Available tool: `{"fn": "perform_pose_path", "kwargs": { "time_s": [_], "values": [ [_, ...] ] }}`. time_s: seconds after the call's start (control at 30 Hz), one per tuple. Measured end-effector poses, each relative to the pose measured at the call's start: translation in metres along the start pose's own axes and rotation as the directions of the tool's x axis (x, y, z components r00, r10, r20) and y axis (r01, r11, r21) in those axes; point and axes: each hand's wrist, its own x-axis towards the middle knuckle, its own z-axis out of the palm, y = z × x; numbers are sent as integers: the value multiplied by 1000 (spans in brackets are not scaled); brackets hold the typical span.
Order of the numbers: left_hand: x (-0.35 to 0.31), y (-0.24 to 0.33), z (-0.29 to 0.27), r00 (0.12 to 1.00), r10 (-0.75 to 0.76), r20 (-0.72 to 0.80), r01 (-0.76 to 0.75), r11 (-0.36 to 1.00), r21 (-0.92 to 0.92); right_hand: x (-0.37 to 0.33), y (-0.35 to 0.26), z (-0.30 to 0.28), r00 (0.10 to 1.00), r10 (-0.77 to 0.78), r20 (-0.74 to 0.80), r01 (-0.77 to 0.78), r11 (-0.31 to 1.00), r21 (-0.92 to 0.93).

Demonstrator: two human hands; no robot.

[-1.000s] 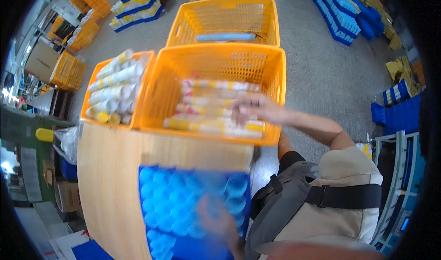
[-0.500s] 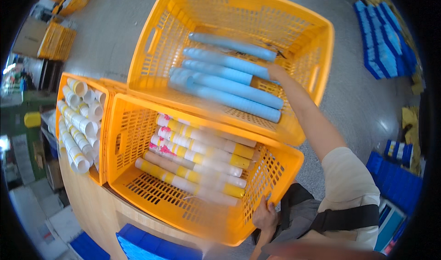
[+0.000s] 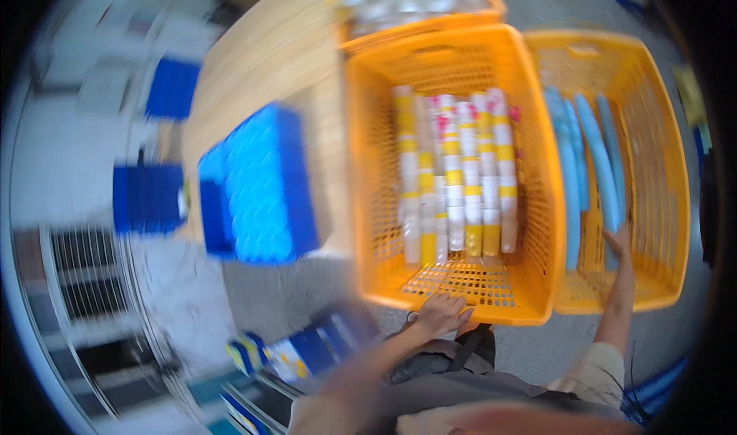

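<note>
My left hand (image 3: 444, 314) is curled over the near rim of a yellow-orange slatted crate (image 3: 453, 47). Inside that crate lies a row of white and yellow tube-like stacks (image 3: 454, 181), some with pink patches at their far ends. To its right, my right hand (image 3: 619, 244) reaches into a second yellow-orange crate (image 3: 666, 174), its fingers closed at the near end of a long blue tube (image 3: 597, 158). The tube lies slightly aslant among several other blue tubes (image 3: 570, 174). Motion blur softens the right hand's fingers.
Beyond the middle crate stands another crate (image 3: 491, 1) of white and yellow tubes. On the left, a wooden table (image 3: 261, 32) carries a blue bin with light-blue contents (image 3: 257, 189). More blue bins (image 3: 148, 198) stand farther left. Blue-and-yellow packs (image 3: 295, 358) lie lower left.
The view has swung round, so the blue-tube crate now sits at the right and the table at the left. My left hand remains at the crate rim, my right at a blue tube's end.
</note>
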Motion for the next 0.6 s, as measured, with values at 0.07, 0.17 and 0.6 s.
{"fn": "perform_pose_path", "kwargs": {
  "time_s": [0.07, 0.17, 0.6],
  "values": [
    [-1, 0, 7, 997, -6, -80, 6, 1000, 4, -21, -26, -48, 991, -98, 89, 80, 980, 181],
    [-1, -1, 9, 971, -97, -219, 57, 981, -184, -85, -66, -94, 971, -232, 60, 209, 943, 258],
    [-247, -15, -31, 633, -668, -390, 360, 701, -615, -501, -328, 77, 878, -448, -167, 412, 533, 739]
  ]
}}
